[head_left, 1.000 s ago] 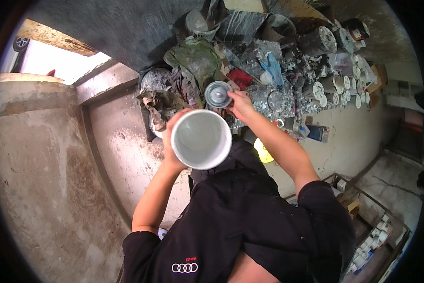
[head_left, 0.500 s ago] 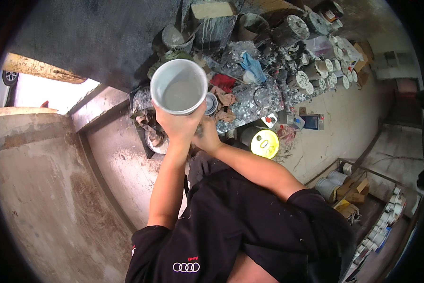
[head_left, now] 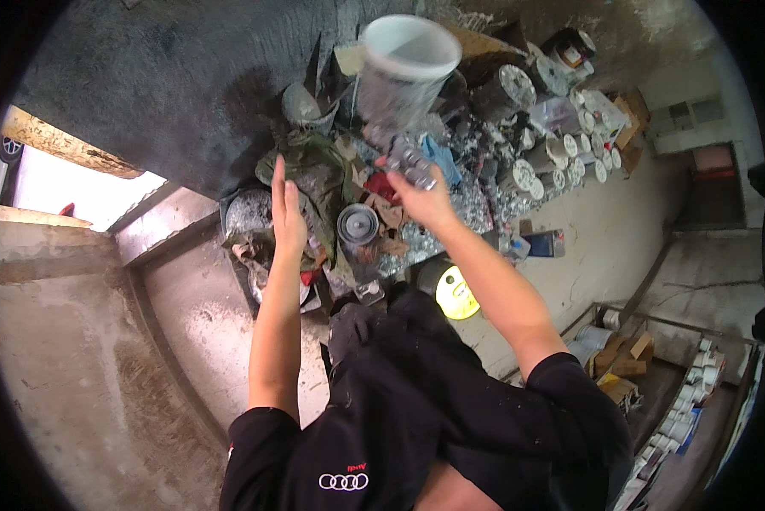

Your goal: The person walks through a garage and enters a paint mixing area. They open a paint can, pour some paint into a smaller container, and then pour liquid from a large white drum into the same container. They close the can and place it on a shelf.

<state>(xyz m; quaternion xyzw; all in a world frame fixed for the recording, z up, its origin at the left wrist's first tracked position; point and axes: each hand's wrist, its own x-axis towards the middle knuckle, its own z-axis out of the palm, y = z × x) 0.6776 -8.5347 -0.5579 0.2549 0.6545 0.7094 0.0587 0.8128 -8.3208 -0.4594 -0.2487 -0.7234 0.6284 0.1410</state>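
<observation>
- Right hand grips a silver, knobbed metal body that looks like a spray gun; white, round, open-mouthed plastic cup rises beyond it, above the worktop. Join blurred.
- Changed: half a second ago the left hand held the cup; now it is empty, fingers extended, well apart from it. My reading: the right hand alone carries the load.
- Grey, round, ridged lid, in the right hand a second ago, now lies among rags, uncovered by either hand.
- Markings: black short-sleeved shirt bears a white ringed emblem and small red lettering; bright yellow round lid has dark marks, unreadable.
</observation>
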